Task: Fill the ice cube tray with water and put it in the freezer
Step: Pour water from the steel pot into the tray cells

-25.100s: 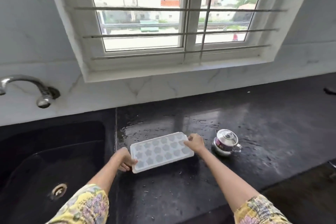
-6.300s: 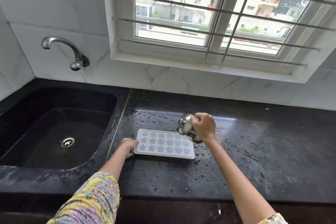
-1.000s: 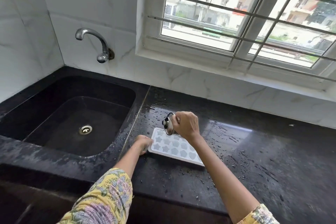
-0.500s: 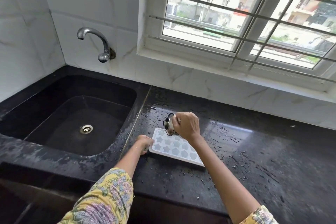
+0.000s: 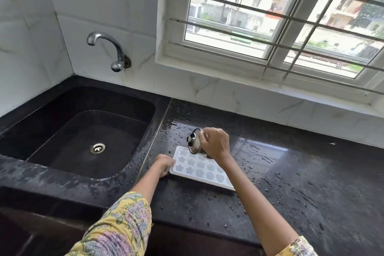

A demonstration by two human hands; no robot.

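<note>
Barely any shift in half a second: right hand keeps gripping the tipped steel pot over the far-left corner of the ice tray, its long axis running away rightward across the surface; left hand pinches the near-left end.

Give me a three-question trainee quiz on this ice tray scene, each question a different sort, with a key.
1. True or false: the ice cube tray lies inside the sink.
2. Which hand tilts the small steel pot over the tray? A) left hand B) right hand C) neither
3. Fill in: the left hand steadies the tray at the end nearer the ____.

Key
1. False; it lies on the black counter, right of the sink.
2. B
3. sink
</note>
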